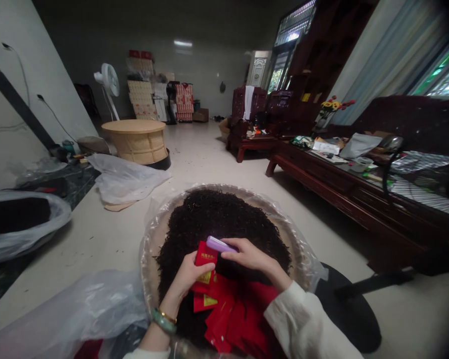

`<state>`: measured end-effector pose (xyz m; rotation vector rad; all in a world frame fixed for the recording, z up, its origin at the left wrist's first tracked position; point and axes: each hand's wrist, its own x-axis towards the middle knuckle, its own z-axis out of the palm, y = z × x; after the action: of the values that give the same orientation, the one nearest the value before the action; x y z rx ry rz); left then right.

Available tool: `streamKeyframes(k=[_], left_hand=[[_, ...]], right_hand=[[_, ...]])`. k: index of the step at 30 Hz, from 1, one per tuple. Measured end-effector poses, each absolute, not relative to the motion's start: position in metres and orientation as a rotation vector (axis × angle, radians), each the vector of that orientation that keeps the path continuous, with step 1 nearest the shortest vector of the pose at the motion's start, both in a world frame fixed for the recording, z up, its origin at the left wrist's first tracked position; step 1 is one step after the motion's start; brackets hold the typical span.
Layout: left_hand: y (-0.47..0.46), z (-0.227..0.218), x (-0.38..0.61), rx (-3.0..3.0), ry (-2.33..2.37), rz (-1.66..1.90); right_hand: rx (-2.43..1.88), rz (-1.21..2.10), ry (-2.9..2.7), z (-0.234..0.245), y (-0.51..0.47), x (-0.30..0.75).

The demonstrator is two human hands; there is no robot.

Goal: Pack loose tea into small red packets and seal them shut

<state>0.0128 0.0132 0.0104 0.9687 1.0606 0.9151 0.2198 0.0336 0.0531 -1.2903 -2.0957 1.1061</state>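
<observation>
A round plastic-lined tray [149, 239] holds a big heap of dark loose tea leaves [217, 219]. My left hand [189, 276] grips a small red packet [205, 259] with a yellow label, held upright over the heap. My right hand [249, 255] is closed on a purple scoop [219, 244], its end right at the top of the packet. Several more red packets [235, 319] lie piled on the near side of the tray, under my wrists. A green bangle sits on my left wrist.
Clear plastic sheets [123, 179] lie on the floor to the left and near left. A round wooden tub [138, 139] and a fan [108, 82] stand beyond. A dark wooden bench and low table [344, 184] line the right side.
</observation>
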Motion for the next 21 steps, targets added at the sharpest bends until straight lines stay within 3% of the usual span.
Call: streamKeyframes(k=[21], left_hand=[[0.010, 0.011, 0.016, 0.988, 1.058, 0.858]], right_hand=[[-1.403, 1.034, -2.048, 0.051, 0.034, 0.192]])
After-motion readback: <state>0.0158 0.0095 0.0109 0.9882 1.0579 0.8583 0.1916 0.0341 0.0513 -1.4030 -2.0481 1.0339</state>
